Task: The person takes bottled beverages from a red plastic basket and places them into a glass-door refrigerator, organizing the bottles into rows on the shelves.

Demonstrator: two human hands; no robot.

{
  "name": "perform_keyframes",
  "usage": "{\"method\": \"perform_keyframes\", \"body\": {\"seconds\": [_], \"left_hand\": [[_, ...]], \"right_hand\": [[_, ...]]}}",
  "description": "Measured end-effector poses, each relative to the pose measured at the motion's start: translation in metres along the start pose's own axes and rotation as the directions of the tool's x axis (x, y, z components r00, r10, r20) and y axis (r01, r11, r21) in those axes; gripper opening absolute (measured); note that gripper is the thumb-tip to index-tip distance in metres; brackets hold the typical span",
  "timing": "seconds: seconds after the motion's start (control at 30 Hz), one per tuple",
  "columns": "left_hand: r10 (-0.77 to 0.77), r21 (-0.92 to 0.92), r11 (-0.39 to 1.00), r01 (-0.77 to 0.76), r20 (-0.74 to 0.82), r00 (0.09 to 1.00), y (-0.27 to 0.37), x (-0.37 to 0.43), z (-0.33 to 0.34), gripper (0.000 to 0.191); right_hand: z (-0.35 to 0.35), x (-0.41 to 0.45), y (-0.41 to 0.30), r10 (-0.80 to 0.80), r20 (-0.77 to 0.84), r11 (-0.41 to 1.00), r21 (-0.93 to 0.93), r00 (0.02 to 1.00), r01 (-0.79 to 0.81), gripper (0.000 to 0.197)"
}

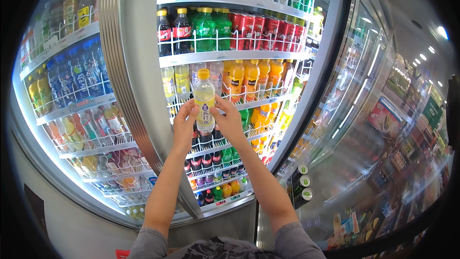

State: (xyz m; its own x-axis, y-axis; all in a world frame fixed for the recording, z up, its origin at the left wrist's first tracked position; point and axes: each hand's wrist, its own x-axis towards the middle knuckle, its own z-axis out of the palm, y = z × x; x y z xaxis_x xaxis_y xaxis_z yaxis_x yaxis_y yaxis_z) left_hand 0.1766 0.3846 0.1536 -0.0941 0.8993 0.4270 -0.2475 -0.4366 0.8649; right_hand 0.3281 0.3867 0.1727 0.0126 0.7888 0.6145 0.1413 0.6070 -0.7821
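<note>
Between my two hands a clear plastic drink bottle point(205, 93) stands upright, with a yellow cap and a yellow label that bears writing. My left hand point(186, 117) grips its left side, and my right hand point(227, 117) grips the right side with the thumb on the label. The bottle is held in front of an open drinks cooler. Behind it, similar yellow-labelled bottles point(182, 79) stand at the left of a shelf, with orange juice bottles point(236, 79) to the right.
A glass cooler door point(345, 122) with a dark frame stands open at right. White wire guards front the shelves, such as this shelf edge point(230, 56). Red cans point(248, 28) fill the row above. A metal pillar point(122, 64) divides off the left cooler. Several dark cans point(303, 181) sit low by the door.
</note>
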Motion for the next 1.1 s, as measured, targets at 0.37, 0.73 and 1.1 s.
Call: {"method": "perform_keyframes", "body": {"seconds": [0.37, 0.73, 1.1], "left_hand": [[0.118, 0.128, 0.987, -0.098, -0.157, 0.980, -0.001, 0.045, -0.001, 0.044], [0.218, 0.342, 0.929, -0.139, -0.202, 0.955, 0.010, 0.065, -0.004, 0.040], [0.172, 0.326, 0.943, -0.072, -0.287, 0.942, -0.039, 0.091, -0.030, 0.052]], "right_hand": [[0.017, 0.048, 0.000, -0.098, 0.010, 0.982, -0.162, 0.995, 0.098, 0.049], [0.055, 0.077, 0.043, -0.291, -0.052, 0.955, 0.041, 0.955, 0.293, 0.043], [0.083, 0.088, 0.075, -0.094, 0.105, 0.996, 0.008, 0.990, 0.094, 0.042]]}}
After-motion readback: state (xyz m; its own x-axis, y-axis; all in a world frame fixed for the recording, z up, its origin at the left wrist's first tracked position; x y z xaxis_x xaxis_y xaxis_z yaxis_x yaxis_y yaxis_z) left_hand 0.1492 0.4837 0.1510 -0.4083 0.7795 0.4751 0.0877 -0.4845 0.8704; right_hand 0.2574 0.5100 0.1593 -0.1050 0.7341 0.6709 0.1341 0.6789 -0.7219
